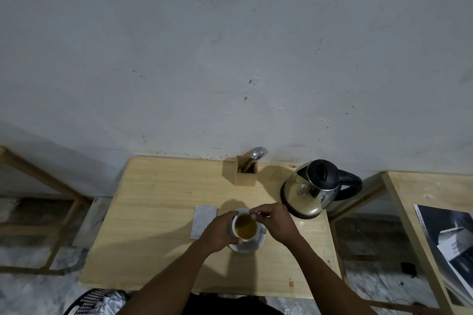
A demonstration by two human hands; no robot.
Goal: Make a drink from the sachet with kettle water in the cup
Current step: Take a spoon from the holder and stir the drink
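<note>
A white cup (245,226) holding yellow-brown liquid stands on a white saucer (252,247) in the middle of the wooden table (158,238). My left hand (217,234) grips the cup's left side. My right hand (275,222) hovers over the cup's far rim, its fingers pinching something thin, probably a spoon handle or tea-bag string; I cannot tell which. A steel kettle (312,190) with a black lid and handle stands at the right back of the table. A grey flat sachet-like piece (202,220) lies left of the cup.
A wooden holder (245,174) with spoons and a fork stands at the table's back edge by the wall. A second table (409,202) with printed papers (450,243) is on the right. A wooden frame (38,179) stands left. A black basket (89,302) is below.
</note>
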